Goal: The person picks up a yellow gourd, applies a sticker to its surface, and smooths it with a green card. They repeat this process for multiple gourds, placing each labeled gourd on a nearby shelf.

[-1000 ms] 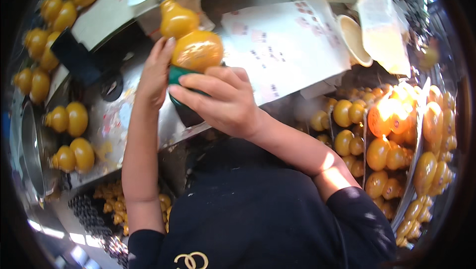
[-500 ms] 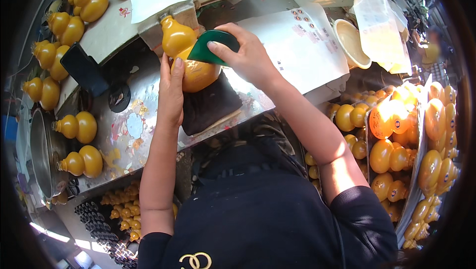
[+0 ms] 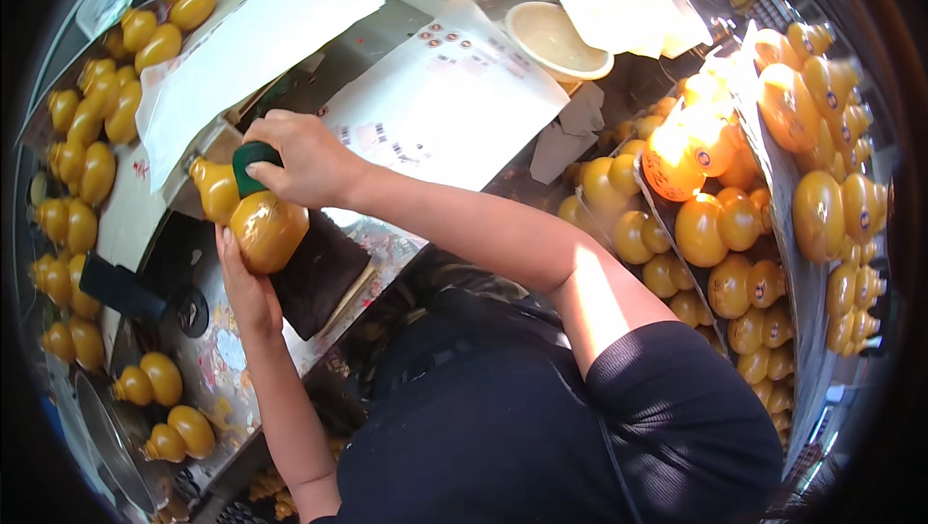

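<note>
The left hand (image 3: 246, 287) is cradling a glossy yellow gourd (image 3: 253, 219) from below, fingers wrapping its big lower bulb. The right hand (image 3: 307, 159) is clenching a green pad (image 3: 249, 164) against the gourd's waist, just under those fingers. The gourd is looking hard, smooth and probably slippery and light, so the narrow waist is offering the surest hold, above a dark cloth (image 3: 314, 273).

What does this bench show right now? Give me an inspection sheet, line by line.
Surface: metal worktable, mostly covered.
Job's things: yellow gourd lying over a dark pad; green pad pressed on its neck.
Clutter: white printed sheets, cream bowl, loose gourds.
Hands: left hand cups the gourd from below; right hand grips the green pad.
Cables: nothing seen.
Surroundings: gourds heaped at right and left.
</note>
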Tool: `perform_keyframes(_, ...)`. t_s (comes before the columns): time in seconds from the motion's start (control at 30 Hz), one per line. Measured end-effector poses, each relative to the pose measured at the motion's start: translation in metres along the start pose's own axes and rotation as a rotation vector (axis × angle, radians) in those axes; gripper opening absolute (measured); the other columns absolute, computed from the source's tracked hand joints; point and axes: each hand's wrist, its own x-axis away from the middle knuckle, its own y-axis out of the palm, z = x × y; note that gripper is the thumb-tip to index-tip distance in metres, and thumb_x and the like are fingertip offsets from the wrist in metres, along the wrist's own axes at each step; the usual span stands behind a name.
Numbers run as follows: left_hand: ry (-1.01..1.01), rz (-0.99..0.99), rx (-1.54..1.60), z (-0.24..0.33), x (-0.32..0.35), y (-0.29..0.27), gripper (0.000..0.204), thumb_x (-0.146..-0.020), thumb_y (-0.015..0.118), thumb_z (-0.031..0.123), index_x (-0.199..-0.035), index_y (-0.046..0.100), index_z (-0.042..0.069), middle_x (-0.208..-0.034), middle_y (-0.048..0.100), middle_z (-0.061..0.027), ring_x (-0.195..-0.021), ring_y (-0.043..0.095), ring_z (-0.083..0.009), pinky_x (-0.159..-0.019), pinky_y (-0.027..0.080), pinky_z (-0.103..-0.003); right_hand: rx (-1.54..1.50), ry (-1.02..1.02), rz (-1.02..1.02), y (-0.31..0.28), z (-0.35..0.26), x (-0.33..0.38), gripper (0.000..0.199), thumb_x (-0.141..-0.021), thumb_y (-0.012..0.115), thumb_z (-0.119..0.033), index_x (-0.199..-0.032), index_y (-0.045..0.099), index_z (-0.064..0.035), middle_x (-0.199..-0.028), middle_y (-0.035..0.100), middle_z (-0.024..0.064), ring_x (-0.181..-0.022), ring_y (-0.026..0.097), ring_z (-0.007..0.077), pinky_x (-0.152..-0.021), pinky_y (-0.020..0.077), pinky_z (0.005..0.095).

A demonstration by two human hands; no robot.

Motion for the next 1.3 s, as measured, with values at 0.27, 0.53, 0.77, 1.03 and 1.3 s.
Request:
perform_keyframes(0.27,0.148,0.031,-0.133,0.005,0.030,-0.009,0.059,-0.103,0.034,0.038,-0.150,0.014,0.008,-0.143,0.038,-0.0162,-0.135,0.036,-0.0244,-0.114,0.022,-0.038,-0.761,1.047,0.276,-0.103,0.064,0.063,0.043,-0.095,0.050,-0.045,-0.088,0.064,-0.0053,-0.082,0.064,0.0062,-0.072,0.062,0.0171,-0.072,0.0515,0.0325)
perform_keyframes(0.53,0.146,0.090,-0.126,0.006,0.039,-0.010,0.056,-0.103,0.033,0.035,-0.148,0.018,0.006,-0.138,0.044,-0.0165,-0.132,0.040,-0.0247,-0.112,0.027,-0.038,0.865,0.881,-0.129,-0.174,0.144,0.008,0.047,-0.086,0.043,-0.021,-0.131,0.055,-0.0229,-0.122,0.061,0.0145,-0.111,0.059,0.0306,-0.093,0.0467,0.0394)
perform_keyframes(0.77,0.157,0.105,-0.132,0.009,0.039,-0.009,0.054,-0.103,0.033,0.034,-0.148,0.021,0.005,-0.137,0.046,-0.0174,-0.131,0.041,-0.0246,-0.112,0.027,-0.037,1.039,0.614,-0.547,-0.134,0.117,0.019,0.051,-0.086,0.041,-0.014,-0.136,0.050,-0.0194,-0.104,0.067,0.0154,-0.095,0.065,0.0323,-0.078,0.0514,0.0419)
perform_keyframes(1.03,0.154,0.115,-0.103,0.005,0.034,-0.014,0.052,-0.104,0.032,0.033,-0.147,0.023,0.004,-0.135,0.047,-0.0180,-0.129,0.042,-0.0247,-0.111,0.028,-0.037,0.990,0.614,-0.571,-0.165,0.006,0.153,0.047,-0.086,0.046,-0.016,-0.133,0.051,-0.0173,-0.071,0.064,0.0138,-0.066,0.064,0.0322,-0.064,0.0511,0.0425)
perform_keyframes(1.3,0.175,0.125,-0.120,0.012,0.024,-0.008,0.051,-0.104,0.034,0.032,-0.146,0.025,0.005,-0.136,0.046,-0.0194,-0.129,0.042,-0.0255,-0.111,0.028,-0.037,0.836,0.342,-0.043,-0.162,0.016,0.198,0.036,-0.081,0.064,-0.016,-0.117,0.062,-0.0183,-0.067,0.063,0.0083,-0.059,0.062,0.0282,-0.056,0.0510,0.0377)
